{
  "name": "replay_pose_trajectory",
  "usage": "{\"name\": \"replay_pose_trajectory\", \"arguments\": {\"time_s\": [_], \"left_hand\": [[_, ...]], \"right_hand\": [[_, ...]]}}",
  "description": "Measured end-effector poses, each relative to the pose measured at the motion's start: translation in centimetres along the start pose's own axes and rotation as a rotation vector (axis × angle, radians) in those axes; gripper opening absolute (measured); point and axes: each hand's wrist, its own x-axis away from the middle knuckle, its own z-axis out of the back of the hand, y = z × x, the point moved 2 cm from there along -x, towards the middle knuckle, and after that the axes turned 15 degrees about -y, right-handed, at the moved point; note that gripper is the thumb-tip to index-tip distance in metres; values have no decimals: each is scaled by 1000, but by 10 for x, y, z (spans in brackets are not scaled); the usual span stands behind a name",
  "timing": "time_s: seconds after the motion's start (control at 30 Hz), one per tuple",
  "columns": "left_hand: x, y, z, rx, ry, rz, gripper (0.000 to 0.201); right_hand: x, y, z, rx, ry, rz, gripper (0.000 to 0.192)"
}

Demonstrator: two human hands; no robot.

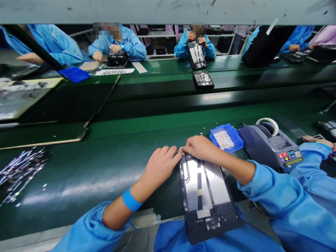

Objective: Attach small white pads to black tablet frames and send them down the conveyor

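An opened tablet [201, 189] with bare silvery battery panels and a black lower board lies tilted, its far end over the green bench and its near end over my lap. At its far left corner, my left hand [163, 163] has thumb and fingertips pressed together on the edge. Right beside it, my right hand [201, 147] reaches over the far end with its fingers closed in a pinch. Whatever small part lies between the fingertips is hidden. The blue tray [237, 146] holding small whitish pieces sits just beyond my right hand.
A grey tape dispenser [273, 147] stands to the right, near a co-worker's arm [315, 157]. Thin shiny strips [23, 171] are heaped at left, by a board edge [42, 143]. Across the bench, a co-worker holds another opened tablet [196, 56]; a shelf edge [168, 12] spans overhead.
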Motion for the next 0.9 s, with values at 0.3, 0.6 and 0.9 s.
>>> {"name": "replay_pose_trajectory", "arguments": {"time_s": [0.3, 0.6, 0.9], "left_hand": [[-6, -10, 11, 32, -36, -41, 36], [-47, -34, 3, 692, -132, 224, 39], [-69, -46, -25, 1375, -443, 437, 64]], "right_hand": [[28, 11, -36, 345, 131, 413, 31], [83, 15, -4, 169, 311, 364, 24], [266, 176, -57, -1103, 964, -464, 29]]}}
